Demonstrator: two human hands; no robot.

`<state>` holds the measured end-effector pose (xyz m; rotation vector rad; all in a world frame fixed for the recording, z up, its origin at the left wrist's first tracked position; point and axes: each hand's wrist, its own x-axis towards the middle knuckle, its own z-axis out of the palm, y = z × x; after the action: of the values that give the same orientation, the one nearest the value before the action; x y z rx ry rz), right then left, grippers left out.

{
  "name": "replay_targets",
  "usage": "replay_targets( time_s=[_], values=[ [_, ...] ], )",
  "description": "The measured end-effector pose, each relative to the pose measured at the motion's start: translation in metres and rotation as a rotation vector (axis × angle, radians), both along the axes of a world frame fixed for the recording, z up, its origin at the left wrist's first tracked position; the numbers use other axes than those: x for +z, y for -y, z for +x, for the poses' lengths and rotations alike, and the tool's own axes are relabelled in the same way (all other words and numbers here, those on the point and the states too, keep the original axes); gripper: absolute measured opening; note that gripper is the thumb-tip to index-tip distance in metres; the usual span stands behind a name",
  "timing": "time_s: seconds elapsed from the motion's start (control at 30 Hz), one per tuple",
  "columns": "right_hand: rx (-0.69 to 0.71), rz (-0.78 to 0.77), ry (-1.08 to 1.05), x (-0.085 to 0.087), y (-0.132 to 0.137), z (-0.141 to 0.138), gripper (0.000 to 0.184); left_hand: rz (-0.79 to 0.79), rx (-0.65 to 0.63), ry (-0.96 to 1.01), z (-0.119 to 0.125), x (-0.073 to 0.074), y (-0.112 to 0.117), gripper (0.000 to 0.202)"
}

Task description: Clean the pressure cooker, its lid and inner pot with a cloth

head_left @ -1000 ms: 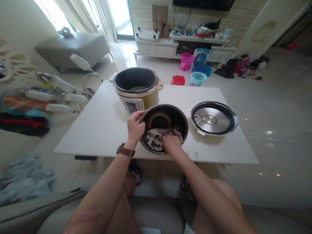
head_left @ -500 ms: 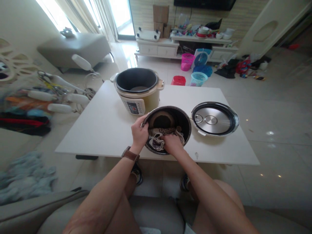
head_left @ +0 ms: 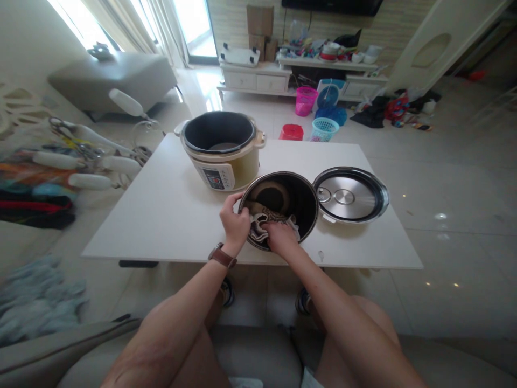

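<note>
A dark inner pot [head_left: 297, 196] stands on the white table [head_left: 169, 210], tipped slightly toward me. My left hand [head_left: 234, 221], a brown watch at its wrist, grips the pot's left rim. My right hand [head_left: 280, 237] is closed on a patterned cloth [head_left: 262, 222] pressed against the pot's near inner wall. Behind the pot stands the cream cooker body [head_left: 222, 151], open and without its pot. The round metal lid [head_left: 350, 195] lies upside down just right of the pot.
A drying rack with clothes [head_left: 60, 167] stands at the left. Beyond the table are pink, red and blue baskets [head_left: 323, 129] on the tiled floor and a white low cabinet [head_left: 266, 81]. I sit on a grey sofa [head_left: 258, 361], my knees under the table's near edge.
The pot has shifted slightly right and tilted. My left hand slid along its rim. My right hand with the cloth moved a little within the pot.
</note>
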<state>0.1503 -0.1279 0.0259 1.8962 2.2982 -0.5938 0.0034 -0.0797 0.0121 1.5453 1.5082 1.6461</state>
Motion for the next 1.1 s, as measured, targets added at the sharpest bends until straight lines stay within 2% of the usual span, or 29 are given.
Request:
replay_targets(
  time_s=[0.1,0.2,0.37,0.43,0.67,0.93,1.1],
  values=[
    [0.030,-0.007,0.050,0.001,-0.001,0.001,0.046,-0.035,0.002,-0.014,-0.012,0.004,-0.012,0.029],
    [0.059,-0.016,0.081,0.005,-0.002,0.001,0.043,-0.024,-0.035,-0.018,-0.024,0.008,-0.021,0.037],
    [0.058,-0.031,0.119,0.011,-0.002,-0.004,0.043,-0.085,-0.271,-0.003,-0.037,0.011,-0.029,0.049],
    [0.054,-0.036,0.127,0.013,-0.001,-0.006,0.044,-0.095,-0.305,-0.005,-0.037,0.011,-0.027,0.045],
    [0.063,0.013,0.084,0.007,0.002,-0.003,0.043,-0.063,-0.257,0.036,-0.029,0.011,-0.017,0.034],
    [0.019,0.028,0.037,-0.005,0.000,0.002,0.046,-0.006,-0.183,0.091,-0.014,-0.002,0.001,0.034],
    [-0.064,0.028,-0.134,-0.008,-0.002,-0.007,0.049,0.029,-0.134,0.113,0.000,-0.008,0.017,0.037]
  ],
)
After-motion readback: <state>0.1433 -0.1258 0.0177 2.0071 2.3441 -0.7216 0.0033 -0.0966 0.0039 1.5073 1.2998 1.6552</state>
